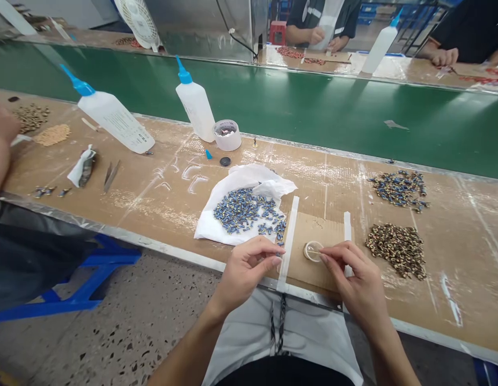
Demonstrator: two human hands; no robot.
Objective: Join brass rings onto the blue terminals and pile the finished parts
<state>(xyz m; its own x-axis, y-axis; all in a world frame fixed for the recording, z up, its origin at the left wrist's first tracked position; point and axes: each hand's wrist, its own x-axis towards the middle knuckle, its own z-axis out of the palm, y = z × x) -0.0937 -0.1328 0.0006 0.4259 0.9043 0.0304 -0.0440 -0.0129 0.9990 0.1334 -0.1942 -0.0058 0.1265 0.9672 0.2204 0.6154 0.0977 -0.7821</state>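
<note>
My left hand (pixel 251 264) is closed in a pinch at the near edge of a white sheet (pixel 206 225). A tiny blue piece shows at its fingertips. On the sheet lies a heap of small blue-and-gold pieces (pixel 243 210). My right hand (pixel 356 271) pinches a thin pale stick (pixel 316 252), whose far end reaches into a small round white dish (pixel 306 257). The dish rests on a cardboard piece (pixel 309 228) held by white tape strips. To the right of that hand is a pile of small bronze-coloured pieces (pixel 397 250), with more blue pieces (pixel 401 188) behind it.
Two white bottles with blue nozzles, one tilted (pixel 114 120) and one nearer the middle (pixel 196 110), stand by a tape roll (pixel 227 140). Tweezers (pixel 111 177) lie left. Beyond runs a green belt (pixel 289 104); other people sit across and a co-worker's arm (pixel 0 139) is at left.
</note>
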